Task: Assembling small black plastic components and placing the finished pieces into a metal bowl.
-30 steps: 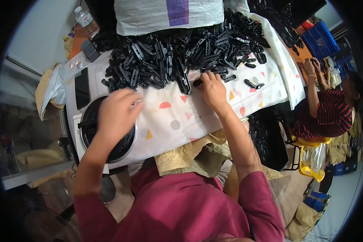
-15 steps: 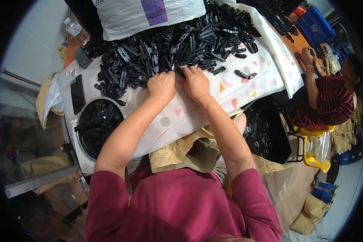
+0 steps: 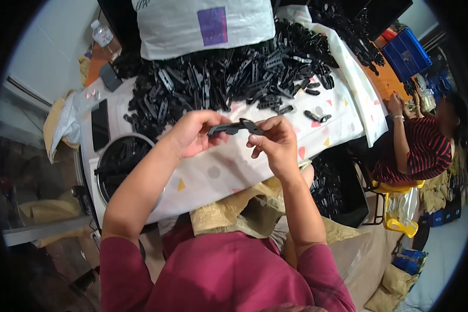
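Note:
Above the cloth-covered table, my left hand (image 3: 191,136) and my right hand (image 3: 278,144) hold a slim black plastic part (image 3: 235,128) stretched between them. My left fingers pinch its left end. The right thumb and fingers grip the other end, where a small piece juts up near the middle; whether it is one piece or two joined, I cannot tell. Behind my hands lies a large heap of similar black plastic parts (image 3: 192,83). A few loose parts (image 3: 317,116) rest on the patterned cloth (image 3: 234,166) to the right.
A white woven sack (image 3: 177,31) lies on the heap. At left are a round tub (image 3: 101,177) of black parts, a phone (image 3: 100,125) and a bottle (image 3: 104,36). A black crate (image 3: 356,187) stands at right, beyond it a co-worker (image 3: 426,145) in stripes.
Both hands have drawn back from the edge of the heap toward me and lifted. A black plastic part now shows between them.

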The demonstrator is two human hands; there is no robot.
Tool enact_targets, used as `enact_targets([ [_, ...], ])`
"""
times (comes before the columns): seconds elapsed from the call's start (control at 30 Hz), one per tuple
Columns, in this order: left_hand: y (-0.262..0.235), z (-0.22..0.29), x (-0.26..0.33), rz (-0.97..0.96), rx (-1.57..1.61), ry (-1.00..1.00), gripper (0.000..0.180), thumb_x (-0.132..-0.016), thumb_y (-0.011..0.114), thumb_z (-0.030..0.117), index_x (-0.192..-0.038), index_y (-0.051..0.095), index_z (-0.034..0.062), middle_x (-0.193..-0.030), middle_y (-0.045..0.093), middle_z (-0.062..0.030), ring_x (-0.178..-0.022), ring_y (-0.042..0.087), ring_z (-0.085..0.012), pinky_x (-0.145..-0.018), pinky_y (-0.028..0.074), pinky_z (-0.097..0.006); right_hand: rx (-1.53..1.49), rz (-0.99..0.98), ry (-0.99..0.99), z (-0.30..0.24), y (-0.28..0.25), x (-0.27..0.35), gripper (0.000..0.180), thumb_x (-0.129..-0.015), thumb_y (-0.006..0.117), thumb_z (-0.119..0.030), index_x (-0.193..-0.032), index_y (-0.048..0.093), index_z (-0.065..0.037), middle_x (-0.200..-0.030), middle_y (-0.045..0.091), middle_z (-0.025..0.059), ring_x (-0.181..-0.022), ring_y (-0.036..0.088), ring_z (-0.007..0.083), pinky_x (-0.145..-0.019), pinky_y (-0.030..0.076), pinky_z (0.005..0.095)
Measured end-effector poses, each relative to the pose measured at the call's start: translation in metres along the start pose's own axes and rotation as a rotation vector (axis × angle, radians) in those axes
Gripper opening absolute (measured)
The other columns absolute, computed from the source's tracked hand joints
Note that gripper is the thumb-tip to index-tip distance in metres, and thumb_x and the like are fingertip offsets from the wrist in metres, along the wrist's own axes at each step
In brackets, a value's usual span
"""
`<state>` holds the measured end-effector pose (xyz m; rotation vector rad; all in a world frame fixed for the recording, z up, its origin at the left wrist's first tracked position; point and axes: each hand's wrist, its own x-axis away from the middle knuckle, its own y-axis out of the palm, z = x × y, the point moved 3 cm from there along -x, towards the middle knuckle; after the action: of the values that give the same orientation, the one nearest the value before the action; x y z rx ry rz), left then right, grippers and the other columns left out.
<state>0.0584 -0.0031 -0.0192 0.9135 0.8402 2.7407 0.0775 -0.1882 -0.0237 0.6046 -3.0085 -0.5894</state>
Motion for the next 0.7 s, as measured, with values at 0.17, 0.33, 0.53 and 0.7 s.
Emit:
enact_targets([
  [0.17, 0.017, -0.003, 0.002, -0.099, -0.175, 0.014, 0.02, -0.084, 0.06, 0.02, -0.094, 0.058, 0.0031, -0.08, 0.06, -0.0038, -0.065, 0.057, -0.0092, -0.06, 0.047, -0.021, -0.064, 0.012, -0.059, -0.007, 0.003, 0.004, 0.023, -0.077, 0.061, 0.007, -0.083, 0.041, -0.003, -0.089, 0.056, 0.0138, -0.069, 0.062, 0.0205, -0.047, 0.052, 0.0258],
  [0.33, 0.025, 0.004, 0.015, -0.122, -0.192, 0.02, 0.022, -0.086, 0.059, 0.023, -0.098, 0.057, 0.0048, -0.09, 0.063, -0.0059, -0.067, 0.057, -0.008, -0.062, 0.048, -0.021, 0.216, 0.023, -0.162, -0.027, 0.01, 0.023, 0.019, -0.08, 0.056, 0.008, -0.086, 0.041, -0.001, -0.094, 0.056, 0.0176, -0.071, 0.062, 0.0204, -0.055, 0.053, 0.0286],
  [0.53, 0.028, 0.007, 0.014, -0.128, -0.292, 0.111, 0.022, -0.087, 0.058, 0.019, -0.102, 0.057, 0.0034, -0.087, 0.063, -0.0047, -0.067, 0.057, -0.0082, -0.062, 0.047, -0.022, 0.204, 0.031, 0.069, -0.047, 0.014, 0.038, 0.008, -0.087, 0.049, -0.004, -0.093, 0.049, 0.001, -0.068, 0.056, 0.0089, -0.051, 0.054, 0.0126, -0.043, 0.043, 0.0226],
  [0.7, 0.044, 0.005, 0.022, -0.102, -0.599, 0.328, 0.022, -0.084, 0.062, 0.013, -0.102, 0.06, 0.0007, -0.084, 0.064, -0.0042, -0.071, 0.058, -0.0071, -0.062, 0.045, -0.021, -0.093, 0.106, 0.332, -0.028, 0.017, 0.031, 0.014, -0.089, 0.052, -0.015, -0.085, 0.051, -0.002, -0.063, 0.058, 0.0106, -0.044, 0.056, 0.017, -0.038, 0.043, 0.0245],
])
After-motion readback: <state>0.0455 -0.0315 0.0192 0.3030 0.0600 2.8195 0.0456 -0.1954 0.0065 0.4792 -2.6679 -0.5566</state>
